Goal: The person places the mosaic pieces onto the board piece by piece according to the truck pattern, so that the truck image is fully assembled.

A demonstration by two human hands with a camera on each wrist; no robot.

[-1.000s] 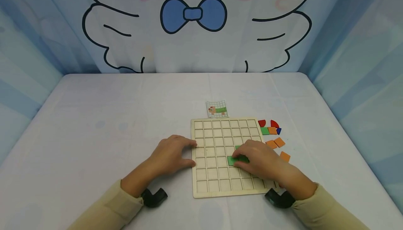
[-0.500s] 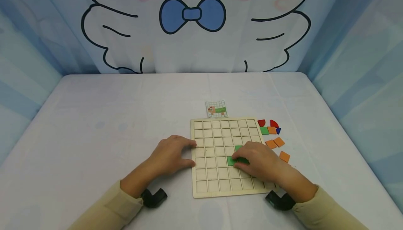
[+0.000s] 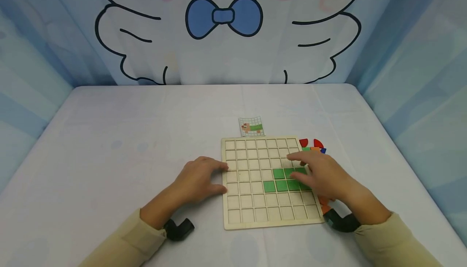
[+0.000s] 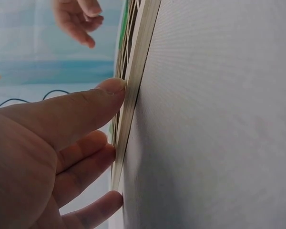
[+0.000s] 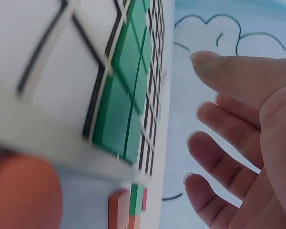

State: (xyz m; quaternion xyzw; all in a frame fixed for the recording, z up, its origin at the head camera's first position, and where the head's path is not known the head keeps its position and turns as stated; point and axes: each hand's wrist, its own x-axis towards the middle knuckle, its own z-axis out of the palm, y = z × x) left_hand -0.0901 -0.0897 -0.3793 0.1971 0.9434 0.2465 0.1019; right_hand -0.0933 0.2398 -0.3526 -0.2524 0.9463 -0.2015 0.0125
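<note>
A pale wooden grid board [image 3: 251, 202] lies on the table with green square tiles [image 3: 282, 185] set in two neighbouring rows at its right side. At the board's left edge rests my left hand [image 3: 198, 179], thumb and fingertips touching the rim; the left wrist view shows its fingers [image 4: 86, 167] fairly straight against that edge. My right hand [image 3: 330, 175] hovers over the board's right part, fingers relaxed and apart. Nothing sits between its fingers [image 5: 214, 148] in the right wrist view. It hides some tiles and loose pieces.
A small picture card [image 3: 251, 127] of a green and orange animal on a grid lies behind the board. Right of the board are red pieces [image 3: 318, 143], a blue piece [image 3: 323, 150] and orange pieces [image 3: 325, 209], partly covered by the right hand.
My right hand has let go at the leftmost green tile of the lower row, lifted and moved right, uncovering several green tiles. My left hand has stayed at the board's edge.
</note>
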